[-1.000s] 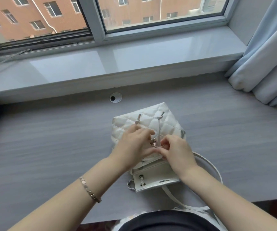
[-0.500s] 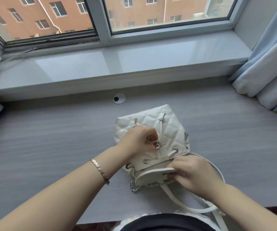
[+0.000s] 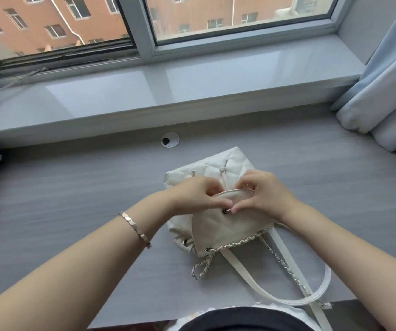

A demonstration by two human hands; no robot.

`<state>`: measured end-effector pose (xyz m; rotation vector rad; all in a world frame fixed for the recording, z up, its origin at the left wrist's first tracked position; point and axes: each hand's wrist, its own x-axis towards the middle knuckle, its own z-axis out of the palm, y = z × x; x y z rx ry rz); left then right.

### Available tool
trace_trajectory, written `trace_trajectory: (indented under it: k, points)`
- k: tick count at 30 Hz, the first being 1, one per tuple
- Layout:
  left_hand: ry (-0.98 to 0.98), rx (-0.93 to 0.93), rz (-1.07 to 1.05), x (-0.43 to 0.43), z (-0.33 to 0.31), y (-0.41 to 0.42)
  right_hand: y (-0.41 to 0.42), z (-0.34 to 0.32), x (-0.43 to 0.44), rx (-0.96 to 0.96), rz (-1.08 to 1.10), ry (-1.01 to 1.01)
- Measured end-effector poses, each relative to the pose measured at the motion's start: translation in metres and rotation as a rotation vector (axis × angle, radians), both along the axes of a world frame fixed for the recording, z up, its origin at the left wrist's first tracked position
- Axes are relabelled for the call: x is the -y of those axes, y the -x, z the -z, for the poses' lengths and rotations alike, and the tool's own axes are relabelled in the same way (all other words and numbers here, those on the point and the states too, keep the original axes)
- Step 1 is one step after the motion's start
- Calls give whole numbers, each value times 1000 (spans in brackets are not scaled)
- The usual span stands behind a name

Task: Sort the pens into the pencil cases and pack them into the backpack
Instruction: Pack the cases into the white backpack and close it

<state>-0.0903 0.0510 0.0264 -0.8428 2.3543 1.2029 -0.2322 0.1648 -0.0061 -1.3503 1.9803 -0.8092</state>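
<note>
Just one white quilted backpack (image 3: 230,168) lies flat in the middle of a grey wooden desk (image 3: 73,187), its long axis running away from the person, with the base toward the window sill (image 3: 192,80) and the straps (image 3: 244,273) and one silver chain (image 3: 278,259) trailing back toward the desk's near edge. Two bare hands meet over its closed flap (image 3: 225,228): the left hand (image 3: 192,194), with one metal bracelet (image 3: 136,229) on its wrist, and the right hand (image 3: 263,192) both pinch the flap around its single metal clasp ring (image 3: 226,211), fingertips touching. One round cable hole (image 3: 169,140) sits beyond the bag, and one pale curtain (image 3: 383,96) hangs at the right.
</note>
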Motion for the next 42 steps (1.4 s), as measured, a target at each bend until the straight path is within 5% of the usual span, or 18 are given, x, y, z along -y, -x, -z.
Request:
trace_trajectory:
  k: [4,9,16,25,30,35,42]
  points:
    - [161,-10,-8,-13,5,7,-2,11,-8,-213,29,16]
    - [346,-68,14,-27,10,6,-18,33,-27,-344,177,334]
    - [226,-65,-125,-27,13,5,-45,48,-41,-478,193,606]
    - [-3,-29,-312,-18,13,16,-59,51,-35,-364,313,620]
    - [-32,-29,-319,-14,15,16,-73,45,-28,-327,497,515]
    - [-17,-32,-295,-17,14,14,-78,10,-27,-93,559,-26]
    - [86,-137,-296,-25,25,6,-63,-6,-26,214,517,-188]
